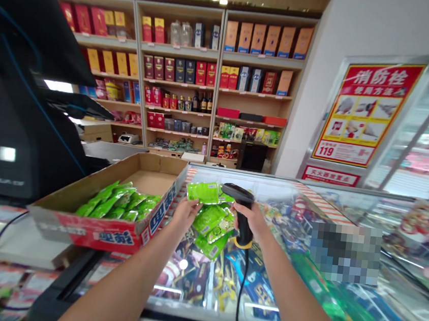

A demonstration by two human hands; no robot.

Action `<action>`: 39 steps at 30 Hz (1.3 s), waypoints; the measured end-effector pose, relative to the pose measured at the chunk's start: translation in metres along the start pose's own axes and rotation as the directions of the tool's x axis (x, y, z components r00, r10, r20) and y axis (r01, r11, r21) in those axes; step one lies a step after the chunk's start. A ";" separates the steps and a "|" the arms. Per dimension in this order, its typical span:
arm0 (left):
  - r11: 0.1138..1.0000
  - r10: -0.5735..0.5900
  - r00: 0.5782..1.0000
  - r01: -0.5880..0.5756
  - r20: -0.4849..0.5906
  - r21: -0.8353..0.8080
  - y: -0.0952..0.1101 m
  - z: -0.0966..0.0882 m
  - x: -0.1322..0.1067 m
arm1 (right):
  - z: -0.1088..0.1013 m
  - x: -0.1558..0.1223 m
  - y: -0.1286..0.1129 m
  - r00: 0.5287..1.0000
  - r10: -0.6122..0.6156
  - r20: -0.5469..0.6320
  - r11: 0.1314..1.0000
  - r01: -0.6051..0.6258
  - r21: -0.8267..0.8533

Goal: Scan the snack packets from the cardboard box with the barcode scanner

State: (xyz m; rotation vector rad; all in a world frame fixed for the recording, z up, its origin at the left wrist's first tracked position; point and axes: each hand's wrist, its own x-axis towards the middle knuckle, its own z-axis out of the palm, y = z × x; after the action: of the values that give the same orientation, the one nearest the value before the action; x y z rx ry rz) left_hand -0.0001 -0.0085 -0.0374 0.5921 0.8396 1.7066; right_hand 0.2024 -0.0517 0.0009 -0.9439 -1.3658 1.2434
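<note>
My right hand [251,216] is wrapped round the grip of a black handheld barcode scanner [245,225], whose head points left and whose cable hangs down toward me. In my left hand [187,211] a green snack packet [203,193] is pinched by its lower edge, just left of the scanner head. Beneath both hands several more green packets [208,219] lie in a loose pile on the glass lid of a freezer [232,175]. To the left, an open cardboard box [159,175] holds more of the same green packets [118,201].
A black checkout terminal [20,109] rises at the left beside the box. Through the freezer glass, colourful packaged goods [259,282] show. Shelves [182,50] with boxed bottles line the back wall, and a red and yellow poster [368,115] hangs at the right.
</note>
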 end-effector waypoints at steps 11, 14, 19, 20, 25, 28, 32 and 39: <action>0.979 0.199 0.978 -0.201 0.068 0.025 -0.007 0.008 -0.011 | 0.008 -0.004 0.001 1.000 -0.020 -0.021 1.000 0.020 -0.024; 0.972 0.227 0.972 -0.230 0.060 0.046 -0.006 0.010 -0.012 | 0.006 -0.003 0.002 1.000 -0.006 -0.012 0.999 0.006 -0.048; 0.969 0.245 0.969 -0.246 0.044 0.033 -0.007 0.010 -0.012 | 0.005 -0.003 0.004 1.000 0.002 0.000 0.998 -0.002 -0.065; 0.969 0.243 0.969 -0.244 0.043 0.037 -0.007 0.009 -0.012 | 0.006 -0.003 0.003 1.000 0.005 -0.004 0.998 -0.005 -0.060; 0.967 0.249 0.967 -0.251 0.051 0.046 -0.007 0.008 -0.012 | 0.008 -0.004 0.000 1.000 0.017 -0.025 1.000 -0.018 -0.020; 0.966 0.252 0.967 -0.254 0.045 0.043 -0.008 0.007 -0.011 | 0.007 -0.002 0.001 0.999 0.011 -0.037 1.000 -0.011 0.012; 0.979 0.185 0.982 -0.188 0.034 0.082 -0.010 0.003 -0.009 | 0.003 -0.001 0.000 0.998 -0.002 -0.068 0.993 0.010 0.118; 0.954 0.155 0.988 -0.147 -0.012 0.262 -0.014 -0.007 0.006 | -0.002 -0.002 -0.004 0.993 -0.037 -0.111 0.968 0.063 0.241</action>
State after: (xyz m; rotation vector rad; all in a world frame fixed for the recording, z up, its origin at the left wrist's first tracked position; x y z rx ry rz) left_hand 0.0016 -0.0021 -0.0525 0.8263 1.0754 1.7596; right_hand 0.2046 -0.0535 0.0042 -0.7864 -1.1176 1.2718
